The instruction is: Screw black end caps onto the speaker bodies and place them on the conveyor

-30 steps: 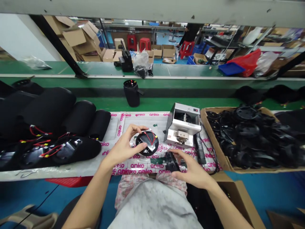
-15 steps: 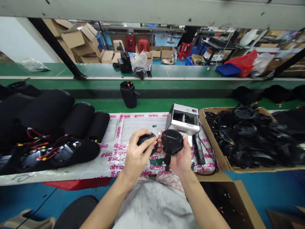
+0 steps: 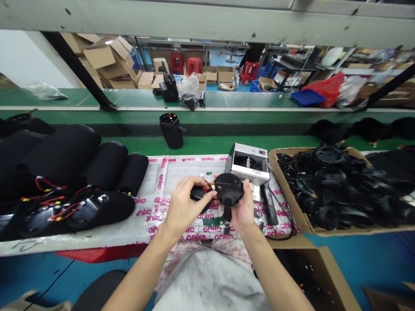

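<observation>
The clock directions are counted from the middle between the two hands, with 12 o'clock away from the person.

The right hand point(image 3: 244, 211) is closed around the edge of a flat, round, black plastic part point(image 3: 229, 190), with the thumb on its 3 o'clock side. This part is held above the table, its broad face turned up toward the person, and a short black tab point(image 3: 228, 212) extends from it at 6 o'clock.

The left hand point(image 3: 184, 205) is just beside it, at 9 o'clock. Its thumb and fingertips are brought together on thin red wires point(image 3: 205, 188), close to the edge of the round part. Below these fingers is a dark, rounded black piece point(image 3: 197, 193), partly covered by the hand; I cannot tell if the fingers also grip it.

Under both hands lies a white sheet with pink "anko" print point(image 3: 191, 166). Between 1 and 2 o'clock, near the right hand, stands a silver, box-shaped metal machine point(image 3: 251, 149). At 3 o'clock, well apart, is an open brown cardboard box point(image 3: 306, 224) full of black plastic parts point(image 3: 330, 179). Several black fabric-covered cylinders point(image 3: 106, 164) lie around 9 to 10 o'clock.
</observation>
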Tool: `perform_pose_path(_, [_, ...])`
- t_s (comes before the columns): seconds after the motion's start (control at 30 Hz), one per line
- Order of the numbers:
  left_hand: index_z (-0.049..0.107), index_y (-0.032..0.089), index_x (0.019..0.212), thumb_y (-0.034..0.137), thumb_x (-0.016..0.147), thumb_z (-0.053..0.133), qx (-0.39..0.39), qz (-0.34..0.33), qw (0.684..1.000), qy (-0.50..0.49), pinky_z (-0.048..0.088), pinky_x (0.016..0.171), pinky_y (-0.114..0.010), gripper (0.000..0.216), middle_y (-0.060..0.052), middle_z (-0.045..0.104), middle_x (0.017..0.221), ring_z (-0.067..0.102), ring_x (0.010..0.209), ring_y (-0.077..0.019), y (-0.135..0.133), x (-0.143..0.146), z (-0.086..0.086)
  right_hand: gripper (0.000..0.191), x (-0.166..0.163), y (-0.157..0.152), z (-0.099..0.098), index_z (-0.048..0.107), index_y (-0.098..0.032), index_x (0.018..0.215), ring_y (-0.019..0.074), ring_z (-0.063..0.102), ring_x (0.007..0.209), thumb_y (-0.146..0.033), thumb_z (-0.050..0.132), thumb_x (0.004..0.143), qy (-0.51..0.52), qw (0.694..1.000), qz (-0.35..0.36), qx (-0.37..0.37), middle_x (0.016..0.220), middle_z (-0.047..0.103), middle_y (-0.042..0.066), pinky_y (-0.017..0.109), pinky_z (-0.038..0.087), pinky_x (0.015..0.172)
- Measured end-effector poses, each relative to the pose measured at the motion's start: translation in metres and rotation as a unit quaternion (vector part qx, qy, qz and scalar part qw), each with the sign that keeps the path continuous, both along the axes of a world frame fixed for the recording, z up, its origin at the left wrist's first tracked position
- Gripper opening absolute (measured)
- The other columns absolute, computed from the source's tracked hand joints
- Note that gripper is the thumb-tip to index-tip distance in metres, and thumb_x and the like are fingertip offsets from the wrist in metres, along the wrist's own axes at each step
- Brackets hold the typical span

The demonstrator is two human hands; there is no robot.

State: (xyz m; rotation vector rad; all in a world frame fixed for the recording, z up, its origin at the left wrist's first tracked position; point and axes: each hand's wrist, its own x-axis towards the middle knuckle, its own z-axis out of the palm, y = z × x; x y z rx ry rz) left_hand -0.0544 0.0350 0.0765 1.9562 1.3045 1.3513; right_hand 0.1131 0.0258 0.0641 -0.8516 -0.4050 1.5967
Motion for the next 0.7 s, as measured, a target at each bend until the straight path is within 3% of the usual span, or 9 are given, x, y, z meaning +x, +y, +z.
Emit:
perform_pose_path(0.13, [0.066,0.025,0.097,0.016,0.090,0.086,-0.027,0.043,0.998,-0.025,0.059,0.088,-0.034,0.022,0.001,0.075,0.090,0.077,0.091,-0.0214,-0.001,0.007,-0.001,0.078,-0.001,0.000,-0.001,0.087,-0.019,0.104,0.0352,0.080,0.110,-0.090,0.082,0.071,-0.011,1.000,-0.002,0.008,0.100,0.086,0.012,0.046,0.070,0.093])
perform_pose_path(0.33, [0.060,0.024,0.097,0.019,0.100,0.075,0.054,0.060,0.996,-0.025,0.060,0.088,-0.033,0.017,-0.001,0.074,0.093,0.076,0.093,-0.0205,-0.004,0.011,-0.017,0.078,-0.002,0.003,-0.002,0.088,-0.019,0.103,0.0345,0.079,0.113,-0.091,0.078,0.075,-0.030,0.999,-0.013,0.030,0.099,0.086,0.012,0.046,0.070,0.096])
perform_pose_path(0.5, [0.063,0.023,0.094,0.025,0.102,0.079,0.065,0.073,0.995,-0.034,0.062,0.086,-0.033,0.019,-0.001,0.073,0.090,0.076,0.091,-0.0195,-0.005,0.012,-0.022,0.075,-0.004,0.006,-0.001,0.087,-0.019,0.105,0.0339,0.080,0.113,-0.089,0.074,0.081,-0.039,0.998,-0.033,0.045,0.102,0.087,0.012,0.046,0.070,0.097])
perform_pose_path(0.7, [0.069,0.022,0.103,0.019,0.101,0.081,0.075,0.084,0.989,-0.092,0.066,0.092,-0.032,0.012,-0.003,0.077,0.102,0.079,0.099,-0.0183,-0.011,0.020,-0.027,0.074,-0.008,0.005,0.000,0.086,-0.020,0.102,0.0336,0.081,0.109,-0.089,0.072,0.082,-0.041,0.997,-0.041,0.047,0.100,0.087,0.011,0.047,0.070,0.097])
